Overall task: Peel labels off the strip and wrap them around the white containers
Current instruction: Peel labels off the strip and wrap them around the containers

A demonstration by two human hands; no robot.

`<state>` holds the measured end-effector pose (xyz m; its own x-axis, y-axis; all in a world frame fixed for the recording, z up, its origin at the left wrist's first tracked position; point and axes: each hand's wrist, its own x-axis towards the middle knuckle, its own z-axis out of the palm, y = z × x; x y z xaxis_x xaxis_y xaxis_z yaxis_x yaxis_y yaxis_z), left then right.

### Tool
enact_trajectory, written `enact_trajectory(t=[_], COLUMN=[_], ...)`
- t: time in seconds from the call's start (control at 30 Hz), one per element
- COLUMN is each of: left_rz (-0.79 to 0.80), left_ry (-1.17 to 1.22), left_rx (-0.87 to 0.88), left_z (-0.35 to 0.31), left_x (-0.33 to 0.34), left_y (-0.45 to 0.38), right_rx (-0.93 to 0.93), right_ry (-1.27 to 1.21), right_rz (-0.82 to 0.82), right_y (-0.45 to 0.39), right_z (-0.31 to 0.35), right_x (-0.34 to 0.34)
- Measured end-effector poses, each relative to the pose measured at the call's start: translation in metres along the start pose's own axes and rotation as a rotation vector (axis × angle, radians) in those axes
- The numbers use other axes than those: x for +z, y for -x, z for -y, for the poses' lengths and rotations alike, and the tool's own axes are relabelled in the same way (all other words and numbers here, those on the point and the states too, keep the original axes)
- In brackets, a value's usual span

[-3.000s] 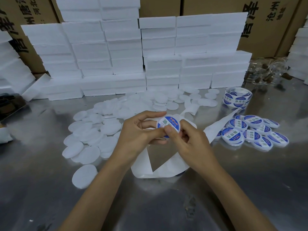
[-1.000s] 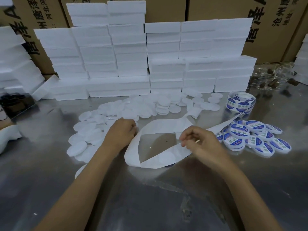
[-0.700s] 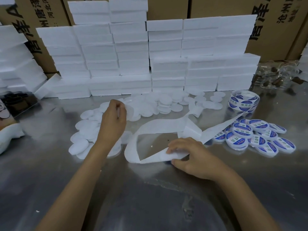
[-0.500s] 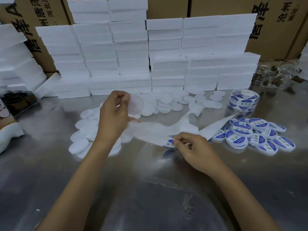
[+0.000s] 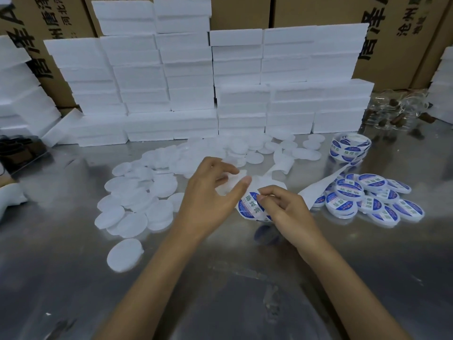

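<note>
Far left: foam blocks [image 5: 137, 77] stacked along the back of the steel bench [image 5: 73, 278], cardboard cartons [image 5: 306, 11] behind them.

Left-centre: loose pile of unlabelled white containers [image 5: 137, 192], flat discs, spread over the bench; one lies apart nearer the front edge [image 5: 125, 255].

Centre: left hand [image 5: 208, 200] now holds one blank white container [image 5: 231, 185] just above the bench, thumb on one edge, fingers curled over the far edge. One second ago this hand was down in the pile with nothing raised; the disc has since been picked and brought to the middle.

Just right of it: right hand [image 5: 286, 212] pinches a blue-and-white label [image 5: 252, 204] between thumb and forefinger, the label lifted partly off the white backing strip [image 5: 318, 187]. Half a second ago only a sliver of blue showed at the strip's edge; now most of the printed face is exposed. Whether the label is fully free of the strip cannot be told; the fingers cover its right edge.

Judgement: pick and peel are both nearly done; label and container sit just beside each other, so application comes next. Risk: label folding on itself before contact.

Right: heap of finished labelled containers [image 5: 367, 197]; behind it, the label roll [image 5: 349, 149] feeding the strip.
</note>
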<state>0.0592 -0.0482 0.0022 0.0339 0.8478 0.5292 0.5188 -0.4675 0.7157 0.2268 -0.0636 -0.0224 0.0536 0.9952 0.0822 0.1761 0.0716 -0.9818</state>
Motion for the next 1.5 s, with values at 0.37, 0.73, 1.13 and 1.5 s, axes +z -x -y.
enact_trajectory(t=[0.37, 0.73, 1.13, 1.5], left_rz=[0.323, 0.312, 0.235, 0.119], left_ry=[0.505, 0.757, 0.808, 0.39], left_rx=[-0.505, -0.668, -0.745, -0.651], left_z=[0.008, 0.015, 0.013, 0.005], left_x=[-0.01, -0.012, -0.008, -0.009], left_y=[0.002, 0.0, 0.002, 0.005], right_rx=[-0.199, -0.535, -0.817, -0.56], right_ry=[-0.061, 0.339, 0.515, 0.001], right_rz=[0.098, -0.03, -0.273, -0.247], right_y=[0.01, 0.012, 0.016, 0.021], right_z=[0.01, 0.001, 0.004, 0.014], right_x=[0.003, 0.01, 0.021, 0.02])
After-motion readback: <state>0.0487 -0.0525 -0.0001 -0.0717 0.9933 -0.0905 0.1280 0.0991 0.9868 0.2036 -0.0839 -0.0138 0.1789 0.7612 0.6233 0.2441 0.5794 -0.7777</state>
